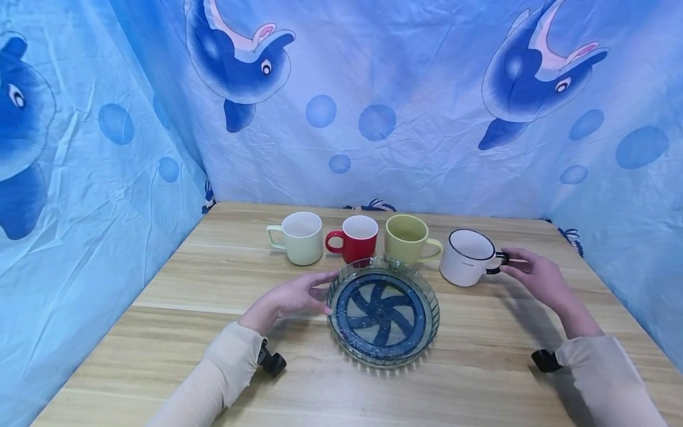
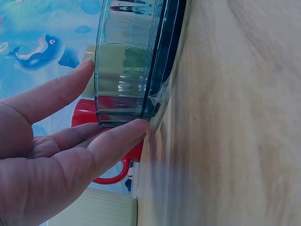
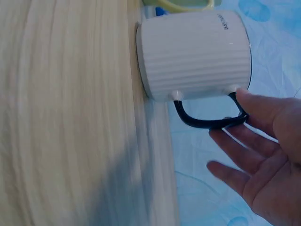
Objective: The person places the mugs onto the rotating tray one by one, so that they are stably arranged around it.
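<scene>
A round clear glass dish with a fluted wall and a dark blue swirl pattern in its base sits mid-table. At its left side is my left hand, fingers spread and fairly straight. In the left wrist view the thumb touches the dish's lower edge and the forefinger lies near the rim. My right hand pinches the black handle of a white ribbed mug between thumb and fingers. This mug, with a dark rim, appears to stand upright on the table, right of the dish.
Behind the dish stand a pale green mug, a red mug and an olive-yellow mug, lined up left to right. The wooden table ends at a blue dolphin-print cloth behind and at both sides.
</scene>
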Available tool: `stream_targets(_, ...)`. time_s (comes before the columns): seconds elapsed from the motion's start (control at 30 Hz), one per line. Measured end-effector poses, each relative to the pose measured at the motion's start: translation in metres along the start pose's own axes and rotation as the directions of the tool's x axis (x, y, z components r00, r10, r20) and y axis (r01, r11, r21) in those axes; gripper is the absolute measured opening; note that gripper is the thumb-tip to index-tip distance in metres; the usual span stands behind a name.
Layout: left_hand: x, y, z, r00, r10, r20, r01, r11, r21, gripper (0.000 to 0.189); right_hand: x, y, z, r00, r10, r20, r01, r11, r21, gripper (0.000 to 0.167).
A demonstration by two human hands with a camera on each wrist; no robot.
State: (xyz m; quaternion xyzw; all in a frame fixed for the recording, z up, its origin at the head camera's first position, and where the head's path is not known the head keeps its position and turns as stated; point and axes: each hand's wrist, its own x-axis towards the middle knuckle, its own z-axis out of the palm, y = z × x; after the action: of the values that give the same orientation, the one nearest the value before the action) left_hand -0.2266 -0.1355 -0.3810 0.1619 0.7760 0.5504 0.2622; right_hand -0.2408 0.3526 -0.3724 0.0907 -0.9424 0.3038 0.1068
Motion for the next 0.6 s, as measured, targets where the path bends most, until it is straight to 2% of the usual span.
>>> stream_targets(0.1,0.0,0.0,0.0,1.0,0.013,0.006,-0.013,1.0,0.004,0.091,-0.004,0.0,0.0,0.997,0.078,0.007,-0.078,0.993,0.09,0.051)
stream_targets(0.17,0.0,0.0,0.001,1.0,0.016,0.009,-0.016,1.0,0.005,0.091,-0.008,0.0,0.002,0.988,0.147,0.038,-0.152,0.961,0.231,0.054)
stream_targets(0.2,0.0,0.0,0.0,1.0,0.022,0.012,-0.022,1.0,0.009,0.091,-0.01,0.0,0.003,0.983,0.176,0.052,-0.183,0.932,0.314,0.053)
stream_targets(0.27,0.0,0.0,0.0,1.0,0.02,0.012,-0.021,1.0,0.01,0.091,-0.013,-0.001,0.006,0.969,0.231,0.087,-0.244,0.84,0.486,0.046)
stream_targets(0.3,0.0,0.0,0.0,1.0,0.019,0.01,-0.019,1.0,0.011,0.091,-0.014,-0.002,0.007,0.962,0.253,0.098,-0.263,0.779,0.569,0.039)
stream_targets(0.37,0.0,-0.001,-0.001,1.0,0.02,0.008,-0.02,1.0,0.019,0.091,-0.016,-0.004,0.01,0.955,0.281,0.1,-0.27,0.669,0.693,0.025)
stream_targets(0.43,0.0,-0.001,-0.001,1.0,0.018,0.01,-0.019,1.0,0.021,0.09,-0.017,-0.007,0.014,0.952,0.297,0.08,-0.249,0.59,0.768,0.015)
stream_targets(0.5,0.0,-0.001,-0.001,1.0,0.019,0.014,-0.02,1.0,0.024,0.09,-0.019,-0.008,0.017,0.95,0.31,0.049,-0.221,0.548,0.807,0.015)
stream_targets(0.6,0.0,-0.001,-0.001,0.999,0.027,0.024,-0.027,0.999,0.028,0.09,-0.02,-0.009,0.021,0.943,0.333,0.005,-0.192,0.531,0.825,0.017)
